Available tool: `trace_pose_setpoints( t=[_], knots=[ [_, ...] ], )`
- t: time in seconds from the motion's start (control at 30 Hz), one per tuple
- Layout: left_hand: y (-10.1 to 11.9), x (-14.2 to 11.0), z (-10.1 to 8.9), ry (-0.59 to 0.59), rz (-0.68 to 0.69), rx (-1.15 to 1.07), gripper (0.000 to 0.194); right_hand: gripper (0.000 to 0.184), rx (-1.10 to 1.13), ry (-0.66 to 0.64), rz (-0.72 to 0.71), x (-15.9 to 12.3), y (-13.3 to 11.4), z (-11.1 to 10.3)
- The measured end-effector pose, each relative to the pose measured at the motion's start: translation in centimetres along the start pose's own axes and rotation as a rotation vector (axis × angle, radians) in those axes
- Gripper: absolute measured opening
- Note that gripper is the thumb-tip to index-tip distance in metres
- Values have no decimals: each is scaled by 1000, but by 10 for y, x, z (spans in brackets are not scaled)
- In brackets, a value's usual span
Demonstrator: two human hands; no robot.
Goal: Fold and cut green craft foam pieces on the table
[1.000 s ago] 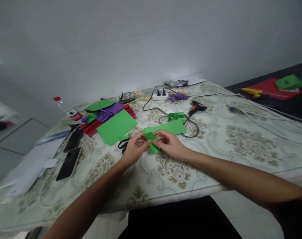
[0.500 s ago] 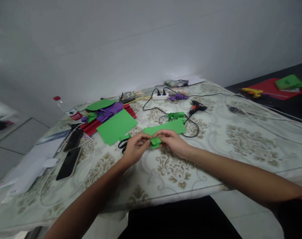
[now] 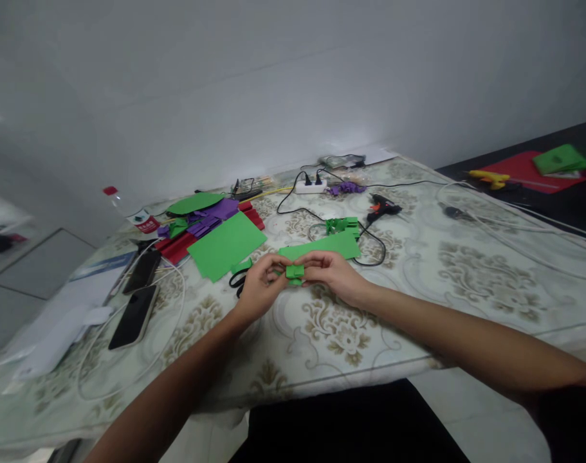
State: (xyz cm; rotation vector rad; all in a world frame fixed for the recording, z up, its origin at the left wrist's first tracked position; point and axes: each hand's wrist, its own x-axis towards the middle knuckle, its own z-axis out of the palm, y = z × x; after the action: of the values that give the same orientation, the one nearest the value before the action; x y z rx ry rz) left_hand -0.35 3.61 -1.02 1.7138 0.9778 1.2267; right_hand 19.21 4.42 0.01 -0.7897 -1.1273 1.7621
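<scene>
Between both hands is a small folded piece of green paper (image 3: 295, 272). My left hand (image 3: 262, 281) pinches its left side with thumb and fingers, and my right hand (image 3: 332, 275) pinches its right side. The paper's folds are partly covered by the fingertips. Just beyond the hands lies a long green paper strip (image 3: 324, 245), and behind that a bundle of cut green paper (image 3: 341, 226). Black-handled scissors (image 3: 237, 280) rest left of my left hand, partly hidden by it and a green scrap. Larger green sheets (image 3: 228, 247) lie further left.
A black glue gun (image 3: 383, 207) lies at the right, its cord looping near the green strip. A white power strip (image 3: 311, 186) stands at the back. Two phones (image 3: 134, 316), a white cable and a bottle (image 3: 141, 217) are on the left. A yellow glue gun (image 3: 490, 178) lies far right.
The folded green paper has turned slightly and shifted a little left between my fingers, now looking more compact. Both hands keep their pinch; the other things have stayed put.
</scene>
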Motion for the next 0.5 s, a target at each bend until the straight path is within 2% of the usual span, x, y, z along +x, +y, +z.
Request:
trace_pose_setpoints(
  t=[0.2,0.5],
  knots=[
    [1,0,0,3,-11,2,21,30,-19,18,-9,0,0,0],
    [-3,-1,-1,-7,40,69,16,34,-68,-37,-41,-2,-1,3]
  ],
)
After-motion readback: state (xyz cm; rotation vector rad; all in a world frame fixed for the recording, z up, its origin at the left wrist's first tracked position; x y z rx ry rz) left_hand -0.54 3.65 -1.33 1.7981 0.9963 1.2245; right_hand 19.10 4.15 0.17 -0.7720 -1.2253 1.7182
